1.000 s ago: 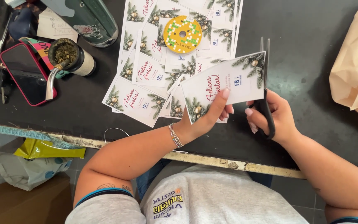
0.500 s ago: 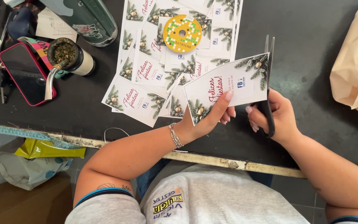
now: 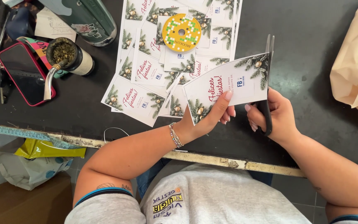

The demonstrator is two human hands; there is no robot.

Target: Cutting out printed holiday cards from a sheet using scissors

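The left hand (image 3: 206,120) pinches a printed card (image 3: 228,89) at mid-frame, thumb on top. The right hand (image 3: 272,118) grips scissors (image 3: 267,83) along the card's right edge. More cards (image 3: 139,97) and a yellow disc (image 3: 181,32) lie above on the dark table (image 3: 307,49).

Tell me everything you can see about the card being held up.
The card is a white paper rectangle printed with pine sprigs and gold baubles at its corners and red script across the middle. It is held tilted above the black table. The left hand pinches its lower edge, thumb on the face. The scissors in the right hand meet its right edge.
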